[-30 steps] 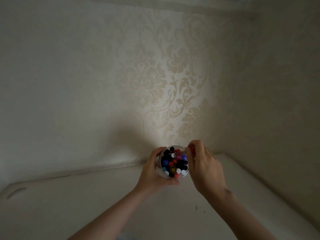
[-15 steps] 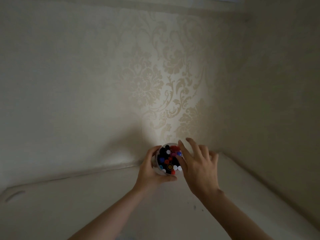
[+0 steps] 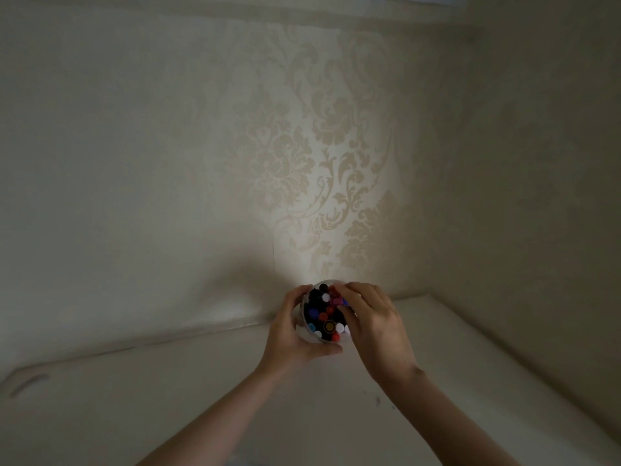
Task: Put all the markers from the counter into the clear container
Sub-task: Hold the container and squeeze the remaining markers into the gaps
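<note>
A clear round container [image 3: 311, 333] stands near the back of the white counter [image 3: 188, 401], close to the wall corner. It is packed with several upright markers [image 3: 323, 317] with black, white, red, blue and pink caps. My left hand [image 3: 288, 334] grips the container from its left side, thumb under the near edge. My right hand [image 3: 376, 322] lies over the container's right side. Its curled fingers and thumb pinch a pink-capped marker [image 3: 336, 301] at the top. The container's right wall is hidden behind this hand.
Patterned wallpaper [image 3: 302, 169] rises straight behind the container, and a second wall [image 3: 537, 196] closes the right side. The counter's back edge meets both walls. A faint dark smear [image 3: 28, 385] sits at the far left, and small specks [image 3: 378, 400] lie near my right forearm.
My right hand went from pinching at the rim to spread fingers, and now curls down onto the marker tops again. My left hand has kept its grip on the container.
</note>
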Tool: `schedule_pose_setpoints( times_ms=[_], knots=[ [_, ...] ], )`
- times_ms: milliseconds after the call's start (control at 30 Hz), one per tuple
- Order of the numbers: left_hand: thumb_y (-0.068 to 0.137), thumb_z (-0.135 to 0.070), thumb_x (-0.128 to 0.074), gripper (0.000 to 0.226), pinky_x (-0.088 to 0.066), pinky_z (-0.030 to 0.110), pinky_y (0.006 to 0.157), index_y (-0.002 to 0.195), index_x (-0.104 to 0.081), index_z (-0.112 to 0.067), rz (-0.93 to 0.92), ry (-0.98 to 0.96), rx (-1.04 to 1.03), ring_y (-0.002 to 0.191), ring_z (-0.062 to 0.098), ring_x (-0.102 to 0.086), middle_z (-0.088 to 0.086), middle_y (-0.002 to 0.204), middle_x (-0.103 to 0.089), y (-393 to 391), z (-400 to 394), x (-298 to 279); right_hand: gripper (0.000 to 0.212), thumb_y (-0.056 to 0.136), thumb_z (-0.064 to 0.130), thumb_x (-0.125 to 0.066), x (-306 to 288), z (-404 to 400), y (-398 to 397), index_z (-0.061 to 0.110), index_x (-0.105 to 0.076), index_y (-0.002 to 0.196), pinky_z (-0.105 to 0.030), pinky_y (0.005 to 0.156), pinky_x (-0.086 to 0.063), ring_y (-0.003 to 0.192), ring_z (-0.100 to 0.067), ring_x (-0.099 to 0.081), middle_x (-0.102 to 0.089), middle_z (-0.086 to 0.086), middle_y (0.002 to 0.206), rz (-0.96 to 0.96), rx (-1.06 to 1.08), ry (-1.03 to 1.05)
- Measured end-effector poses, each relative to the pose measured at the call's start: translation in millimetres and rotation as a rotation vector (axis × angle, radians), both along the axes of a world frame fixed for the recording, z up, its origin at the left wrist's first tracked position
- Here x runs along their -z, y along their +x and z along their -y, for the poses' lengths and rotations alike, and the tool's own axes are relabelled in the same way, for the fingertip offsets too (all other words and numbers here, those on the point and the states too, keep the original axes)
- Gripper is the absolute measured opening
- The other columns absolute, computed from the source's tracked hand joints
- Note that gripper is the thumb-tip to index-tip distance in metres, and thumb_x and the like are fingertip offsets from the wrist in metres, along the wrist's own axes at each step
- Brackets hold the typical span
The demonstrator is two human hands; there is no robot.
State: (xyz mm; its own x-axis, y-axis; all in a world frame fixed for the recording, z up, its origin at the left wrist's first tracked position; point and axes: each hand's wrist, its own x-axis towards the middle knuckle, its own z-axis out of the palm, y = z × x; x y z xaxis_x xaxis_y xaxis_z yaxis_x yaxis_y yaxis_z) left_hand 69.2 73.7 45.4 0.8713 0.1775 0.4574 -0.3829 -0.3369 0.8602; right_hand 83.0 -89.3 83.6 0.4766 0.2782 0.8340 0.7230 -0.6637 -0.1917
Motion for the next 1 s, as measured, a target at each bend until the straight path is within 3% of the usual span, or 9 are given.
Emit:
schedule_pose_setpoints(
  times_ms=[167,300,400,467,600,667,733,833,1000],
  knots=[
    [0.039,-0.024,-0.099,0.097,-0.056,0.05,0.096,0.122,-0.052,-0.038,0.007,-0.002,-0.018,0.112,0.01,-0.066,-0.021,0.121,-0.064,2,3,-1,0.03,0.078,0.009,-0.067,-6,-5,3,0.008,-0.067,0.107,-0.027,0.066,-0.056,0.088,-0.021,-0.062,-0.067,-0.006,0.097,0.003,0.079,-0.044],
    [0.043,-0.023,-0.096,0.092,-0.059,0.044,0.089,0.123,-0.052,-0.035,0.035,-0.004,-0.043,0.107,0.011,-0.068,-0.019,0.118,-0.066,4,6,-1,0.048,0.079,0.013,-0.063,0,-16,4,0.006,-0.054,0.126,-0.025,0.086,-0.052,0.106,-0.021,-0.052,-0.058,-0.006,0.118,-0.057,0.21,-0.308],
    [0.045,-0.022,-0.097,0.09,-0.058,0.032,0.084,0.123,-0.053,-0.034,0.054,0.037,-0.049,0.106,0.011,-0.068,-0.013,0.118,-0.067,2,10,-2,0.043,0.061,0.009,-0.079,-4,-16,6,0.007,-0.064,0.102,-0.026,0.069,-0.055,0.091,-0.023,-0.056,-0.057,-0.009,0.103,-0.147,0.2,-0.169],
    [0.047,-0.017,-0.097,0.088,-0.055,0.022,0.082,0.123,-0.054,-0.031,0.065,0.067,-0.048,0.105,0.009,-0.068,-0.012,0.117,-0.067,1,12,0,0.042,0.058,0.01,-0.081,-3,-15,5,0.009,-0.066,0.096,-0.027,0.071,-0.053,0.087,-0.022,-0.057,-0.057,-0.007,0.098,-0.121,0.221,-0.175],
    [0.047,-0.024,-0.098,0.09,-0.059,0.037,0.09,0.123,-0.052,-0.036,0.068,0.025,-0.049,0.111,0.014,-0.067,-0.013,0.122,-0.065,2,9,2,0.048,0.08,0.009,-0.063,4,-11,-8,0.007,-0.054,0.127,-0.033,0.096,-0.05,0.116,-0.025,-0.056,-0.06,-0.009,0.124,-0.05,0.121,-0.096],
    [0.044,-0.03,-0.097,0.09,-0.059,0.038,0.091,0.121,-0.052,-0.04,0.052,-0.016,-0.041,0.113,0.013,-0.066,-0.018,0.122,-0.064,1,6,1,0.049,0.085,0.008,-0.054,7,-9,-12,0.01,-0.047,0.133,-0.03,0.094,-0.052,0.122,-0.021,-0.054,-0.055,-0.007,0.134,-0.097,0.063,-0.02],
    [0.041,-0.032,-0.098,0.092,-0.059,0.037,0.092,0.12,-0.053,-0.039,0.032,-0.046,-0.035,0.114,0.01,-0.065,-0.023,0.121,-0.063,0,3,0,0.049,0.085,0.012,-0.043,11,-7,-12,0.013,-0.044,0.134,-0.029,0.09,-0.054,0.122,-0.019,-0.054,-0.051,-0.005,0.139,-0.132,0.03,0.011],
    [0.041,-0.026,-0.1,0.094,-0.058,0.042,0.095,0.123,-0.052,-0.034,0.023,-0.058,-0.026,0.115,0.009,-0.064,-0.023,0.121,-0.063,0,1,0,0.051,0.084,0.019,-0.033,12,-6,-10,0.013,-0.046,0.133,-0.028,0.098,-0.049,0.125,-0.017,-0.052,-0.051,-0.004,0.14,-0.126,0.018,-0.017],
    [0.042,-0.025,-0.099,0.092,-0.06,0.035,0.09,0.121,-0.053,-0.036,0.028,-0.056,-0.033,0.112,0.009,-0.066,-0.024,0.119,-0.064,2,0,-2,0.048,0.082,0.018,-0.044,7,-11,-9,0.012,-0.052,0.128,-0.039,0.096,-0.046,0.119,-0.018,-0.056,-0.058,-0.003,0.133,-0.011,0.156,-0.17]
  ],
)
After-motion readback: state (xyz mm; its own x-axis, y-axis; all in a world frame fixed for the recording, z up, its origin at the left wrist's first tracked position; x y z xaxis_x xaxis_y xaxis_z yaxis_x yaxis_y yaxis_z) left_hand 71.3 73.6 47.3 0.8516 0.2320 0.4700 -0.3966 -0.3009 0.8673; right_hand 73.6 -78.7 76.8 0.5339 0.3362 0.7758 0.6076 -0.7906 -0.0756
